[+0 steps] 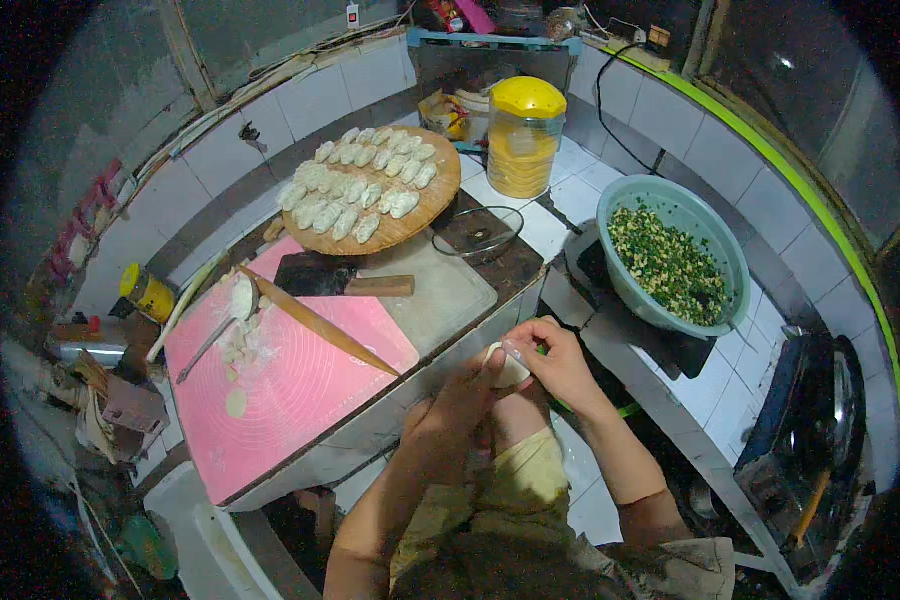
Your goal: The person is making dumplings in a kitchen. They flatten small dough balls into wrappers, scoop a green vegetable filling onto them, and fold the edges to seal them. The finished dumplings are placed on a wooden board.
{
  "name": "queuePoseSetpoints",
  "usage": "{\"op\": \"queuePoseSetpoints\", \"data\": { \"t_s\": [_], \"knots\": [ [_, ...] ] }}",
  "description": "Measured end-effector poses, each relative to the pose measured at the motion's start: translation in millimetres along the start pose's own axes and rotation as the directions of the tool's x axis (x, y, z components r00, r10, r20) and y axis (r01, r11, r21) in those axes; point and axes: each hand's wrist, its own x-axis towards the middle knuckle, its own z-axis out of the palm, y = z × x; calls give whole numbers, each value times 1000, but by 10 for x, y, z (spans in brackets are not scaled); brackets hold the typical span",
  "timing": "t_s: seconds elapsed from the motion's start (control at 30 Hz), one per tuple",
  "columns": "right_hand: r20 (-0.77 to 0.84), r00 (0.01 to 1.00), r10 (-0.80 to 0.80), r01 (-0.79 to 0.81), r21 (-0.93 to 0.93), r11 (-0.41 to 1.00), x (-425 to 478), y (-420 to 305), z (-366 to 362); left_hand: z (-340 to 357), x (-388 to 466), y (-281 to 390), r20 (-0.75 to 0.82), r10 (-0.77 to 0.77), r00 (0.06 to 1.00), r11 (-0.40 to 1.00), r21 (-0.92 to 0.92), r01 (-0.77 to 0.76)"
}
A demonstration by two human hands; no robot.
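Above my lap, my left hand (457, 394) cradles a pale dough wrapper (513, 372), partly hidden by my fingers. My right hand (559, 360) pinches the wrapper's upper edge between thumb and fingers. Whether filling lies inside cannot be seen. On the pink silicone mat (330, 405) to the left lie a wooden rolling pin (319, 322), a ladle of flour (244, 298), several small dough pieces (236, 349) and a flat dough round (236, 403). A round wooden board (439, 184) carries rows of floured dumplings (367, 195). Chopped green and yellow filling (664, 262) sits in a blue-green basin (610, 206) at right.
A cleaver (322, 276) lies across the mat and a pale cutting board (450, 281). Behind stand a glass lid (487, 238) and a yellow-capped plastic jar (526, 139). Under the basin is a black cooktop (694, 364). A wok (810, 420) rests far right.
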Motion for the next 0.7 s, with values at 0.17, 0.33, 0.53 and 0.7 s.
{"op": "queuePoseSetpoints", "data": {
  "t_s": [0.17,0.33,0.53,0.7],
  "knots": [
    [-4,1000,30,-30,-73,997,12,-9,4,43,-41,326,110,-2,994,955,-295,34],
    [27,999,-34,36,-74,997,49,-182,-123,59,108,375,250,76,965,919,-393,29],
    [19,997,-72,74,-127,989,-16,-328,-260,101,169,326,314,116,942,904,-426,31],
    [25,993,-112,115,-238,964,-54,-522,-208,79,98,423,338,77,938,909,-410,73]
  ]
}}
